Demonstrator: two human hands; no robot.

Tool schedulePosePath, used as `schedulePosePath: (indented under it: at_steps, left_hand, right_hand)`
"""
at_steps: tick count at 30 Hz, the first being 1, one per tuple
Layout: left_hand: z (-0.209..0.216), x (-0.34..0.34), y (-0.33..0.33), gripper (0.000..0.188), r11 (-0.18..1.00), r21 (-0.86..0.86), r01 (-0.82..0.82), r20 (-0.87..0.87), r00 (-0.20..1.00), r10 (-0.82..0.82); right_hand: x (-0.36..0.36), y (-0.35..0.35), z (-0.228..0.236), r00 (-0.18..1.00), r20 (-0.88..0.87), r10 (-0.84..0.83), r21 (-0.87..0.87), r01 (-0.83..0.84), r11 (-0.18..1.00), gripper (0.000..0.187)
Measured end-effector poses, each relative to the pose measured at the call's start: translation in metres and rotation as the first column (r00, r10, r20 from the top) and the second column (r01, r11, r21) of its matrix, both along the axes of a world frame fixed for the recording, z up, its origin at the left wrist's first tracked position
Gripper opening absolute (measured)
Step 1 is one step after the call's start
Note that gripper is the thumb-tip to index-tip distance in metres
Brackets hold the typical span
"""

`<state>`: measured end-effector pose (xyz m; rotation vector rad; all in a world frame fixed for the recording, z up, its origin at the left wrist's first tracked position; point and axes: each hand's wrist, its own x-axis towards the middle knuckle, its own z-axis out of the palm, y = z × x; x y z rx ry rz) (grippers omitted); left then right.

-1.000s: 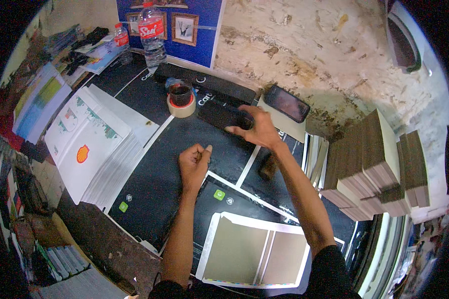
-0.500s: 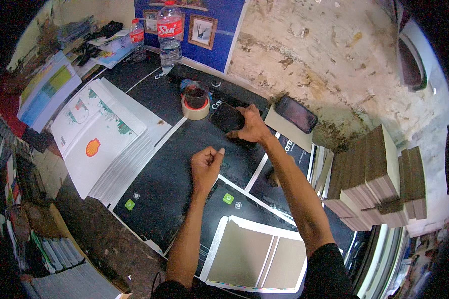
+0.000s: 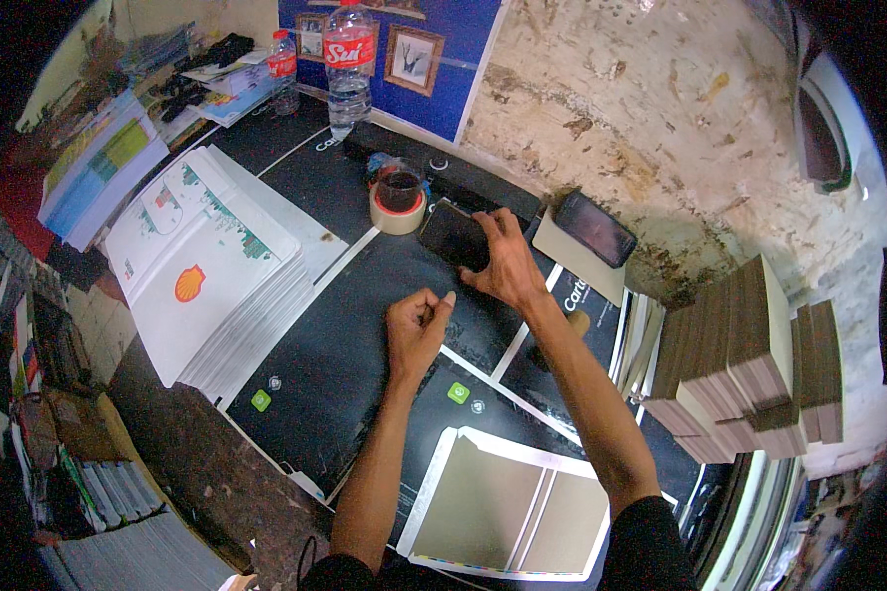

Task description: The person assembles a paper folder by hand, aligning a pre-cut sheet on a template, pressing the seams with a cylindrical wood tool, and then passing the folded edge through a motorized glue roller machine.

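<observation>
My right hand (image 3: 509, 261) reaches to the far middle of the black-covered table. Its thumb and fingers grip the near right end of a dark, flat phone (image 3: 453, 234). Just left of that phone stands a roll of masking tape (image 3: 398, 219) with a cup of dark liquid (image 3: 400, 187) in its ring. Closer to me, my left hand (image 3: 419, 330) is curled into a loose fist, thumb on top, and I see nothing in it. A printed cover sheet with two grey-brown boards (image 3: 473, 502) lies in front of me.
To the left lies a thick stack of printed white sheets (image 3: 182, 271). Two plastic bottles (image 3: 349, 74) (image 3: 283, 74) stand at the back. Another phone (image 3: 595, 229) rests on a board by the wall. Stacked board blocks (image 3: 724, 360) rise at the right. A small brown object (image 3: 578, 323) sits beside my right forearm.
The view has shifted slightly, so the scene sits a little farther right. My right hand has drawn back slightly along the phone, and more of the phone shows. My left hand stays curled.
</observation>
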<state>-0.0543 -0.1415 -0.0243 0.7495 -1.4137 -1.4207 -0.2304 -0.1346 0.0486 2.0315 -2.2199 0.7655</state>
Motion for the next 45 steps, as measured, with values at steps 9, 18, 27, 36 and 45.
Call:
schedulePosePath:
  at_steps: [9,18,27,36,45]
  left_hand:
    - [-0.002,-0.001,-0.001,0.037,1.0,-0.001,0.008,-0.004,1.0,-0.008]
    - [-0.002,0.001,-0.001,0.037,1.0,-0.002,0.007,-0.01,1.0,-0.007]
    - [0.007,0.005,0.0,0.037,0.999,0.029,0.027,0.076,0.997,-0.029]
    - [0.001,0.004,-0.003,0.037,0.998,0.018,0.052,0.008,0.999,-0.052]
    - [0.003,0.008,-0.002,0.036,1.0,-0.004,0.025,0.061,0.998,-0.025]
  right_hand:
    - [-0.002,-0.003,0.001,0.999,-0.039,0.034,0.013,-0.034,0.999,0.089]
    - [-0.001,-0.02,0.011,0.988,-0.158,0.002,0.152,0.023,0.988,0.096]
    - [-0.02,-0.036,0.004,0.99,-0.138,-0.006,0.277,0.044,0.96,0.095]
    - [-0.019,-0.028,0.021,0.994,0.01,-0.106,0.466,0.089,0.88,0.087]
    - [-0.04,0.036,-0.006,0.977,0.169,-0.129,-0.412,0.189,0.891,0.038]
